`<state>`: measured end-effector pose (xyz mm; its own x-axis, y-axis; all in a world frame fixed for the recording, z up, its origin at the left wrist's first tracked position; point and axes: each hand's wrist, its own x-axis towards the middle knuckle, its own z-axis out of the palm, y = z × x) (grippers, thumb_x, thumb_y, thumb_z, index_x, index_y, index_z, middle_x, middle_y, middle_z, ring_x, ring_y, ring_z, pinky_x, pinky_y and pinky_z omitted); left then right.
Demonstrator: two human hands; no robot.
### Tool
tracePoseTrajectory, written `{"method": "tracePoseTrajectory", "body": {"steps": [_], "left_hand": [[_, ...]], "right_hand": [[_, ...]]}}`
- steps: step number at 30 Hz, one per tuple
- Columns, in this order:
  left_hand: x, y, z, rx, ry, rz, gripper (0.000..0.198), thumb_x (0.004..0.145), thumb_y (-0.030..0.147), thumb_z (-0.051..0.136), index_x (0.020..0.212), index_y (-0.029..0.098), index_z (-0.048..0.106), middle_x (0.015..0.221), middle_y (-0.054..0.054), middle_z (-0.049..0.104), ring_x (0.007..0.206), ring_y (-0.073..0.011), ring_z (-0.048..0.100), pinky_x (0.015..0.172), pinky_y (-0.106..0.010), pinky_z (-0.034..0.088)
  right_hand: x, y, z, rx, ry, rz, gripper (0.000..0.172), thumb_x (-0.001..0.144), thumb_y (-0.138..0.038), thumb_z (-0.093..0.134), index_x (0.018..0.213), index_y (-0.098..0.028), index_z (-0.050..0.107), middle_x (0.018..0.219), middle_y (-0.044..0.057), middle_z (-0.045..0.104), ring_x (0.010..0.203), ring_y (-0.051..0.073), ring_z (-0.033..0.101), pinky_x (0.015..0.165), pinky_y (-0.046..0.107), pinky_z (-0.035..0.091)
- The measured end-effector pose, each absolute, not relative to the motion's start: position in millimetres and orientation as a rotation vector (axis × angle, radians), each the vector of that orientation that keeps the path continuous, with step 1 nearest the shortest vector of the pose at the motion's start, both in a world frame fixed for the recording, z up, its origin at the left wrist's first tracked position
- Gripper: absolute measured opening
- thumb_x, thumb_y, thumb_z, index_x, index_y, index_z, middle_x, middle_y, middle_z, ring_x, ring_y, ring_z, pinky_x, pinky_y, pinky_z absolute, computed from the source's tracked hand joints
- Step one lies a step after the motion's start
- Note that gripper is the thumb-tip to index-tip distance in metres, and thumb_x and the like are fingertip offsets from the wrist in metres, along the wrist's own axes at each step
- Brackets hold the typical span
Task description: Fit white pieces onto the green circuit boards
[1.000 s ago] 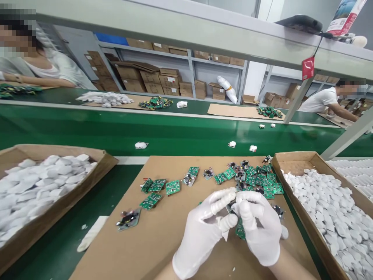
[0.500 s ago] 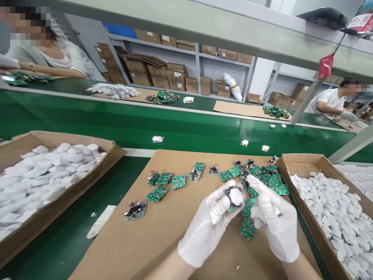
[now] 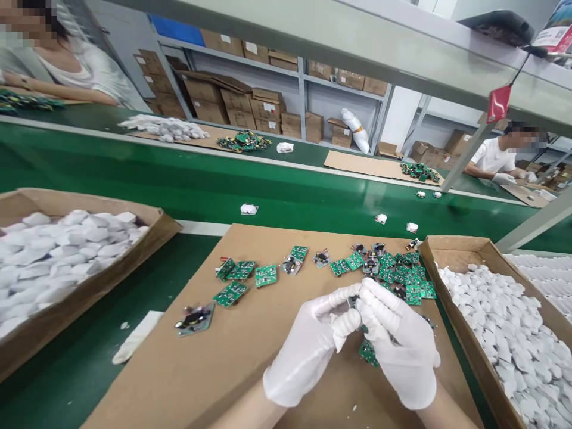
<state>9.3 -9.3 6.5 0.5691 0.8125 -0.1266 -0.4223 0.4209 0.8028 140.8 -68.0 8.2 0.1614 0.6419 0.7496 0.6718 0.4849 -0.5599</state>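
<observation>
In white gloves, my two hands meet over the cardboard sheet (image 3: 250, 369). My left hand (image 3: 315, 333) is closed on a small circuit board (image 3: 353, 301), mostly hidden by fingers. My right hand (image 3: 395, 339) has its fingers closed against that same board, covering the white piece on it. Under the right hand lies a green circuit board (image 3: 368, 353). Behind the hands is a heap of green circuit boards (image 3: 402, 274), some face down, some showing black components. More loose boards (image 3: 266, 276) are scattered to the left, one component-side up (image 3: 195, 319).
A cardboard box of larger white pieces (image 3: 165, 229) stands left, another box of small white pieces (image 3: 435, 262) right. Several boards with white tops (image 3: 249, 209) lie on the green conveyor belt (image 3: 201, 185). A metal beam (image 3: 313, 36) crosses above. Co-workers sit across the belt.
My right hand has moved left onto the board held in my left hand, covering its white piece. The view has shifted slightly, and boards on the belt have moved right.
</observation>
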Motion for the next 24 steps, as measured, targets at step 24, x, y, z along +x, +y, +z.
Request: {"method": "tracePoseTrajectory", "body": {"steps": [24], "left_hand": [[5,-14,17,0.657,0.420,0.830,0.036,0.058,0.039,0.092,0.086,0.020,0.080,0.066,0.001,0.057,0.070,-0.0129,0.053,0.074,-0.026,0.051]], "right_hand": [[146,-69,9,-1.230,-1.897,-0.317,0.062,0.098,-0.030,0.050,0.156,-0.024,0.025,0.131,0.017,0.064,0.071,0.020,0.075,0.062,0.030,0.062]]}}
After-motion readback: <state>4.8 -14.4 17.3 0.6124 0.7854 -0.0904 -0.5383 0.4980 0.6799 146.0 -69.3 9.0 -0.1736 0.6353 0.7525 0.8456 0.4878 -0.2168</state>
